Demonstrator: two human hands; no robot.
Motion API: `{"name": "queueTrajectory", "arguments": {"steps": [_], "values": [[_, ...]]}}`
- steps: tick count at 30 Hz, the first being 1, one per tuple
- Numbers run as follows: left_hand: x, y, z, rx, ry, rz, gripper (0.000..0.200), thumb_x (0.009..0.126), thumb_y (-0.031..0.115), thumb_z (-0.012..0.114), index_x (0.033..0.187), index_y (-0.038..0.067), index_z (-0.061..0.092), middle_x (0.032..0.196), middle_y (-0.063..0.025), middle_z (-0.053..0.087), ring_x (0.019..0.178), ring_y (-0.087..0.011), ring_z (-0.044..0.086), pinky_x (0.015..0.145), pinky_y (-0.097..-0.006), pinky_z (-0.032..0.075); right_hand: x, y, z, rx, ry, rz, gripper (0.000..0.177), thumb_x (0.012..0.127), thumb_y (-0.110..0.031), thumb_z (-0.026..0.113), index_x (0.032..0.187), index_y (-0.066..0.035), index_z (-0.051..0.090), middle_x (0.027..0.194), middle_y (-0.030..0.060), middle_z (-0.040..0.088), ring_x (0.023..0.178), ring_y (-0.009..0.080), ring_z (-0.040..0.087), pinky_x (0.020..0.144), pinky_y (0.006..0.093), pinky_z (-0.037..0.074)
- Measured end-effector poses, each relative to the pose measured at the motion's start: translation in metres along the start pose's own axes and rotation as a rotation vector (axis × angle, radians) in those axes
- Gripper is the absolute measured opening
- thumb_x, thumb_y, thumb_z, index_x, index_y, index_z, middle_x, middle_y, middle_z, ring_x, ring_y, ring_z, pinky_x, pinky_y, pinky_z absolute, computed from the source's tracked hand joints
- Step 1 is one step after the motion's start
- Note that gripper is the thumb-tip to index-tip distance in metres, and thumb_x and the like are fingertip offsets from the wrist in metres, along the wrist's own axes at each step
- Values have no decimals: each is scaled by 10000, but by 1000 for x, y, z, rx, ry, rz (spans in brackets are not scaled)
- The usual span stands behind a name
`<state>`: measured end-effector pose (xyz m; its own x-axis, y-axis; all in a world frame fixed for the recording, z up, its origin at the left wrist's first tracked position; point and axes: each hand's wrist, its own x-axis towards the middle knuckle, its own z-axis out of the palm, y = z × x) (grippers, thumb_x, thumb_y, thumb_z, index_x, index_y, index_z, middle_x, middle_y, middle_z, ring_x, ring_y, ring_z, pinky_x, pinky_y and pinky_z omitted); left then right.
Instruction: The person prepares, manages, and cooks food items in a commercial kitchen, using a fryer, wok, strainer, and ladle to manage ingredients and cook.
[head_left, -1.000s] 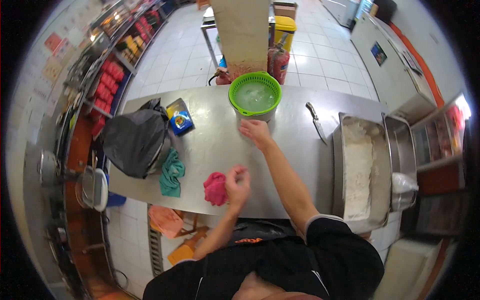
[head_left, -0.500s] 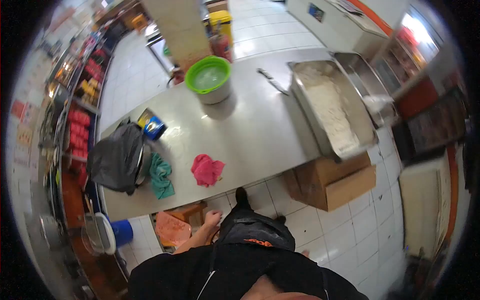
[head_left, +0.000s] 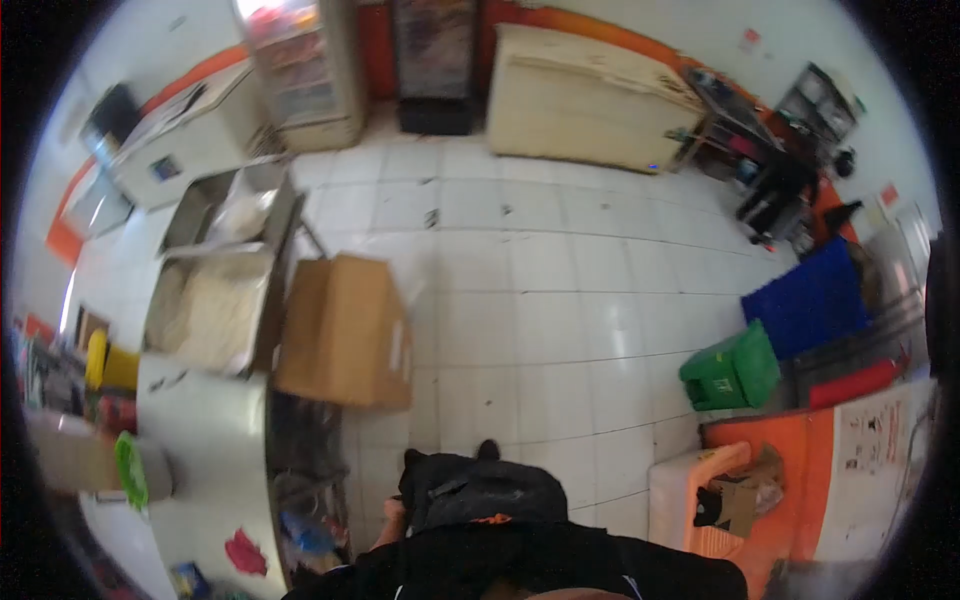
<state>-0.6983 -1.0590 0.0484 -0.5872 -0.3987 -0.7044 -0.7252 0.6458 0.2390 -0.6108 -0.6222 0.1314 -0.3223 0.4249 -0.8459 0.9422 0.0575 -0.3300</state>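
I can't tell if my left hand (head_left: 394, 513), near the table (head_left: 205, 440) with the pink rag (head_left: 245, 553), is open. My right hand is hidden.

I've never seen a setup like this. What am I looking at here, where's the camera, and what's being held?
There's no machine: a person works bare-handed, wearing one camera on the head. All three pictures come from it, looking forward and down. The earlier two face the steel table; in the newest, the wearer has turned, putting it at the left.

On it are a pink cloth, a knife, a pale tub topped with a green basket, and a metal tray of white, powdery-looking stuff.

The left hand is low beside the body, too blurred to show whether it holds anything. The right hand is out of view.
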Motion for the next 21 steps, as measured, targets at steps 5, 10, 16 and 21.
{"name": "queueTrajectory", "arguments": {"steps": [5, 10, 16, 21], "values": [[31, 139, -16, -124, -46, 106, 240, 806, 202, 606, 929, 14, 690, 899, -150, 692, 868, -281, 670, 776, -392, 511, 9, 4, -55, -548, 39, 77, 287, 854, -253, 528, 1073, -81, 599, 1109, 102, 633, 902, 301, 639, 815, 409, 505], [80, 264, -30, -213, -305, 115, 254, 784, 162, 566, 869, -70, 626, 784, -154, 640, 755, -227, 617, 670, -358, 465, 74, -114, -89, 882, 91, 347, 367, 852, -243, 576, 1089, 36, 555, 993, 173, 659, 860, 282, 665, 741, 439, 531], [197, 429, -4, 411, -304, 524, 385, 888, 246, 409, 1089, 25, 650, 1187, -182, 612, 1079, -344, 597, 910, -464, 459, 199, -189, -105, 536, -29, 76, 268, 851, -173, 556, 1019, 35, 567, 920, 168, 670, 787, 254, 668, 625, 434, 517], [194, 639, -56, -73, -35, 605, 282, 810, 236, 523, 862, 0, 668, 958, -242, 640, 943, -412, 601, 802, -469, 489, 238, -261, -137, 370, -56, 102, 191, 814, -145, 550, 885, 23, 610, 802, 163, 664, 714, 231, 657, 567, 422, 499]]}}
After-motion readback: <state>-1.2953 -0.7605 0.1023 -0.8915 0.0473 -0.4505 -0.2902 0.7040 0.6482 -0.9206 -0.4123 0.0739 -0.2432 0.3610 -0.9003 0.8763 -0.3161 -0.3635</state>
